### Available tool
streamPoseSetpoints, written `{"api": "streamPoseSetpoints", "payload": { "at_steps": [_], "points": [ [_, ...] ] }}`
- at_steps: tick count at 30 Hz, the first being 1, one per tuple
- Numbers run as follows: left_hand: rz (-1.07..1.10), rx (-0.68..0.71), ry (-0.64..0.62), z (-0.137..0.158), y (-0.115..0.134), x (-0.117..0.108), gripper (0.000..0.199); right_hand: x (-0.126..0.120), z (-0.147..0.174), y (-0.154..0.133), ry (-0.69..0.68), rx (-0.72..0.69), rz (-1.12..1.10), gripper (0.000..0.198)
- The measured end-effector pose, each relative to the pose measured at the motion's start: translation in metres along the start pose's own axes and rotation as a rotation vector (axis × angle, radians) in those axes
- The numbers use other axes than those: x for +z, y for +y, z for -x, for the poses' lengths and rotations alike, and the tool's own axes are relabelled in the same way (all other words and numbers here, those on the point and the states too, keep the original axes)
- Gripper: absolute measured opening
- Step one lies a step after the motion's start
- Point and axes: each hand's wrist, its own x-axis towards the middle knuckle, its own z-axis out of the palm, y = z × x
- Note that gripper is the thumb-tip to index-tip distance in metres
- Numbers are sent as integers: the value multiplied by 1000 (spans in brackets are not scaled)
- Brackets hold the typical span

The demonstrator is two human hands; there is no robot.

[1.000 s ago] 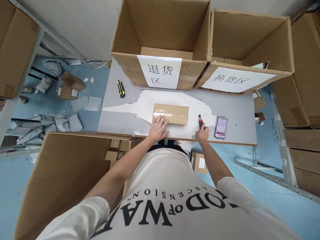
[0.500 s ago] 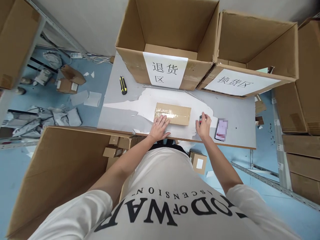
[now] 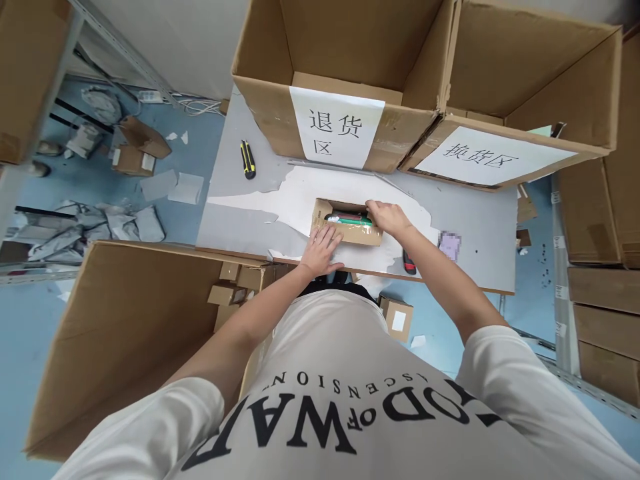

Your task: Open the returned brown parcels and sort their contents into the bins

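Note:
A small cardboard box [image 3: 350, 234] lies on the white sheet, its top open along the far side. Inside shows a green and dark item [image 3: 350, 219], its kind hard to make out. My left hand [image 3: 321, 249] rests on the near left of the box, fingers spread and pressed flat. At the far right corner, my right hand [image 3: 389, 217] has its fingers closed on the box's edge or flap. A red and black utility knife [image 3: 409, 263] lies by the table's front edge, under my right forearm.
Two large open cartons, one with a white label [image 3: 337, 127] and one with another paper label [image 3: 493, 157], stand along the back. A yellow and black cutter [image 3: 247, 160] lies left. A phone [image 3: 449, 245] is at right. A big carton [image 3: 135, 313] stands front left.
The box top was closed and is now open, showing its contents. My right hand has let go of the red utility knife and moved left and away from me onto the box.

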Motion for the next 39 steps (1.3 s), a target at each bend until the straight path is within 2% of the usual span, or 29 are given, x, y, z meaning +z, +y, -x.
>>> {"api": "streamPoseSetpoints", "payload": {
  "at_steps": [4,7,10,13,15,18,20,22,24,25,26,28,31,32,35,39],
  "points": [
    [0,-2,-13,1,0,-3,90,-16,-19,27,50,22,-198,36],
    [-5,7,-19,-1,-2,-6,90,-12,-38,43,140,86,-415,38],
    [-15,12,-26,-1,-2,-5,90,4,-55,46,209,278,-545,43],
    [-25,12,-7,-2,-2,-4,90,18,-64,37,220,496,-557,44],
    [-24,28,7,-3,-4,-6,84,19,-63,29,243,536,-517,44],
    [-4,68,20,-8,-18,-18,74,10,-47,19,415,445,-385,50],
    [14,68,40,-14,-37,-30,79,0,-26,12,516,305,-271,51],
    [31,70,54,-22,-62,-43,98,-7,-4,5,455,58,-187,49],
    [51,151,22,-33,-88,-53,113,-10,13,-4,271,-190,-133,51],
    [61,206,-11,-38,-99,-55,115,-10,18,-9,179,-257,-106,54],
    [76,250,-45,-44,-109,-56,116,-9,22,-14,110,-274,-76,57],
    [115,278,-88,-54,-123,-54,113,-6,24,-23,48,-222,-14,54],
    [164,241,-84,-62,-132,-46,111,6,31,-36,92,-142,61,26],
    [171,240,-78,-64,-132,-43,111,13,37,-40,133,-125,77,25],
    [176,258,-66,-64,-132,-37,105,41,61,-52,240,-128,80,40],
    [148,243,-76,-62,-128,-36,101,82,86,-61,240,-186,41,52]
  ]
}}
